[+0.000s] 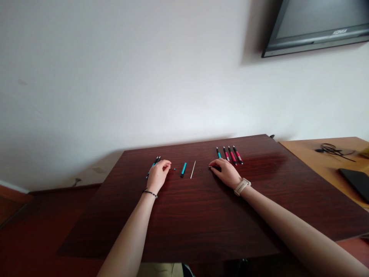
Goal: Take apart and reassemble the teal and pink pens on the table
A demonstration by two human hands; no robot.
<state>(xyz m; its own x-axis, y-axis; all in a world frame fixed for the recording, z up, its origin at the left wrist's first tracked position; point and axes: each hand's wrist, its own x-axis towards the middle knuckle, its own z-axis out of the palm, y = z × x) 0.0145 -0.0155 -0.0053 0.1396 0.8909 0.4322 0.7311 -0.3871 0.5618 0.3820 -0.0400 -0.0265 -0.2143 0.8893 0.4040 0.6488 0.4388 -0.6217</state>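
Observation:
My left hand rests on the dark wooden table, fingers curled, beside a teal pen that pokes out behind it. A tiny teal piece lies just right of its fingertips. Further right lie a teal pen barrel and a thin white refill. My right hand, with a watch on the wrist, lies flat, its fingertips on a small dark part. Behind it several pens, one teal and three red, lie in a row.
A white wall rises right behind the table. A dark screen hangs at the upper right. To the right stands a lighter wooden desk with a black cable and a dark flat device.

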